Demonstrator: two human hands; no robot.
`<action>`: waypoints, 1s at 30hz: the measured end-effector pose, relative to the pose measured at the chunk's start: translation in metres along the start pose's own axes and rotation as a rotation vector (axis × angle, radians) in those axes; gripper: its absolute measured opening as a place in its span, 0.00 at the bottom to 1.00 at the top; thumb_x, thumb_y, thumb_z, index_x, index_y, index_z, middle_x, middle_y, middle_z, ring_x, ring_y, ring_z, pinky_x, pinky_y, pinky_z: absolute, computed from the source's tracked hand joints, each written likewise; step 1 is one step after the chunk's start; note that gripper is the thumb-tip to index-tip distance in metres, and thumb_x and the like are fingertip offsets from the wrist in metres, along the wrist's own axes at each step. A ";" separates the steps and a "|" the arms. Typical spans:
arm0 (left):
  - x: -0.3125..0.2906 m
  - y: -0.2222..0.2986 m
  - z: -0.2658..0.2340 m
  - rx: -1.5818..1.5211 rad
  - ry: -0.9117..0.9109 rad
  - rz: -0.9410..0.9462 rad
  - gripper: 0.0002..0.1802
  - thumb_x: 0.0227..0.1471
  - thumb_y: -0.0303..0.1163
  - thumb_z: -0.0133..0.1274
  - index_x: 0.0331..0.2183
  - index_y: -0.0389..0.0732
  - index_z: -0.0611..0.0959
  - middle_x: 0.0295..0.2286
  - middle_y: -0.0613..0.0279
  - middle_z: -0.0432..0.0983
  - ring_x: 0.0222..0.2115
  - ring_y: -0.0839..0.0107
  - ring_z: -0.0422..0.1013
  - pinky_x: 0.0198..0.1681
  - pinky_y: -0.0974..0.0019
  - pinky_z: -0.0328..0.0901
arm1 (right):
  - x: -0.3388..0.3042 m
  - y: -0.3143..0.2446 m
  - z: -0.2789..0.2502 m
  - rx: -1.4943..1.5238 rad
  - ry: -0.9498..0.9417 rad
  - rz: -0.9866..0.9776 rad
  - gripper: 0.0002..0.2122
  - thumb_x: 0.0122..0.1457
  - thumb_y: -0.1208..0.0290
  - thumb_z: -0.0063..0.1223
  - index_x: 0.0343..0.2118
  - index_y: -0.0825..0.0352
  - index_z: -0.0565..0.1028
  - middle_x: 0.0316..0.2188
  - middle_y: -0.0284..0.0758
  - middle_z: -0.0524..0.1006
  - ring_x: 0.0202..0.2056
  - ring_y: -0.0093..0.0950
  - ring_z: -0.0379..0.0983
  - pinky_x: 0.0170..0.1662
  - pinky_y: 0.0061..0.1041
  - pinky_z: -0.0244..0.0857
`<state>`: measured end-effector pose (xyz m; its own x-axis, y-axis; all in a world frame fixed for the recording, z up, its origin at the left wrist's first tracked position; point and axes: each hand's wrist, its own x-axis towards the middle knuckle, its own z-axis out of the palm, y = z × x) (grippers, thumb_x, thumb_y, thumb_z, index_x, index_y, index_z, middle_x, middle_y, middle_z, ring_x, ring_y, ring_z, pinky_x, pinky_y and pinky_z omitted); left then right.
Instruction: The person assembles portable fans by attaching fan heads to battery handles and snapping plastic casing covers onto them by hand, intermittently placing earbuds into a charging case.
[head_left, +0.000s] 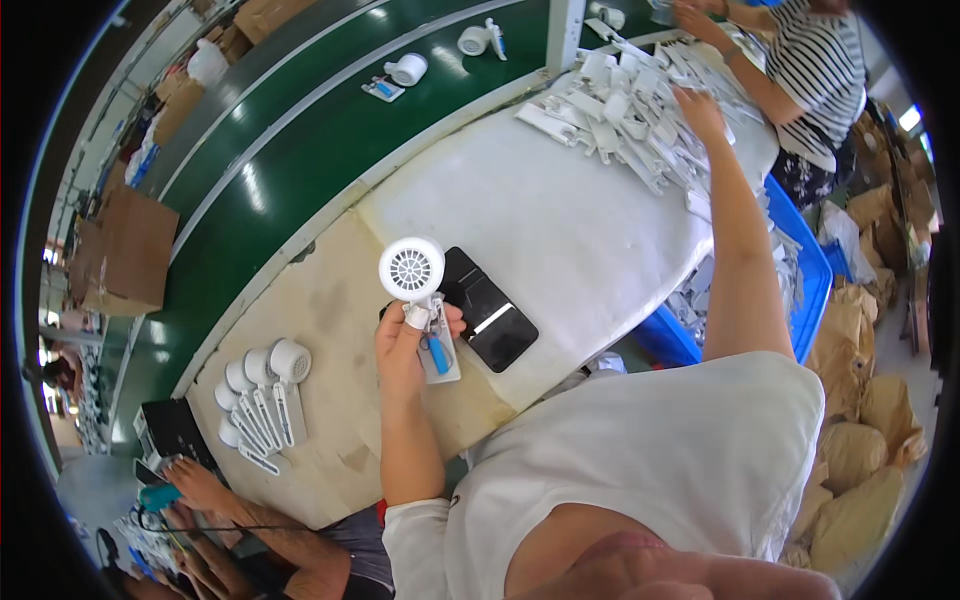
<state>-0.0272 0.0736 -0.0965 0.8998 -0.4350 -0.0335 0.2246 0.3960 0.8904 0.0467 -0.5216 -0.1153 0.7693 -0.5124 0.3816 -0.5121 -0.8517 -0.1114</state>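
Observation:
My left hand (400, 345) is closed round the neck of a white handheld fan (411, 268), whose round grille faces up. The fan's handle shell is uncovered and shows a blue cylindrical cell (437, 355) and some wiring. Just right of it, a black smartphone (490, 312) lies on the table. Far to the right, my right arm stretches out to a heap of white plastic parts (625, 115). At the heap's edge my right hand (703, 115) has its fingers extended over the pieces, with none plainly held.
Several similar white fans (262, 385) lie in a row on the left of the table (340, 440). More fans (407, 69) sit on the green conveyor (300, 150). A blue bin (815, 275) of parts stands at right. Co-workers sit at far right and lower left.

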 end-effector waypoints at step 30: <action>0.008 -0.010 -0.010 -0.199 0.175 0.078 0.16 0.54 0.31 0.46 0.44 0.34 0.73 0.41 0.50 0.73 0.33 0.71 0.73 0.30 0.72 0.71 | -0.182 -0.223 -0.091 0.298 -0.406 -1.045 0.22 0.37 0.72 0.63 0.40 0.59 0.71 0.55 0.34 0.60 0.60 0.39 0.47 0.61 0.42 0.42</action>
<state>-0.0190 0.0742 -0.1105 0.9643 -0.2577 -0.0617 0.2058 0.5815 0.7871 -0.0140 -0.2286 -0.0760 0.8577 0.5045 0.0988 0.5140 -0.8449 -0.1481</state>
